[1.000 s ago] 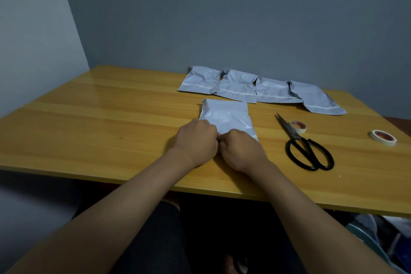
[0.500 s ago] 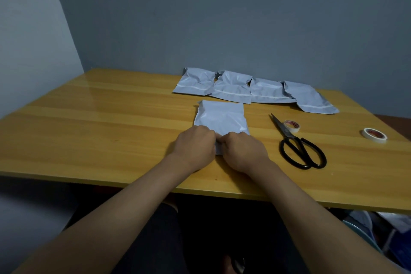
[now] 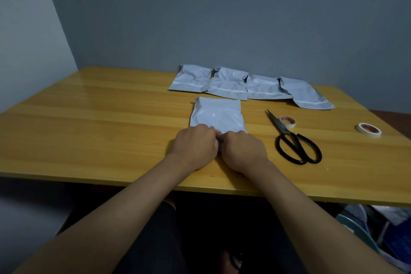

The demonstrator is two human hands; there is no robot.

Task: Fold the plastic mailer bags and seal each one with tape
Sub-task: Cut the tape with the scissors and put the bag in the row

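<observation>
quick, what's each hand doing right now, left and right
Left hand: fingers curled onto the near edge of the mailer bag, gripping it.
Right hand: the same, gripping the bag's near edge beside the left.

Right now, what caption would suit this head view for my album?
Both hands, left hand and right hand, pinch a grey mailer bag beside scissors and tape rolls.

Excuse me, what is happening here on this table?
A person is working on a grey mailer bag at the near side of a wooden table. The left hand and right hand both grip its near edge, side by side. Four more bags lie in a row at the back. Scissors and two tape rolls lie untouched to the right.
</observation>
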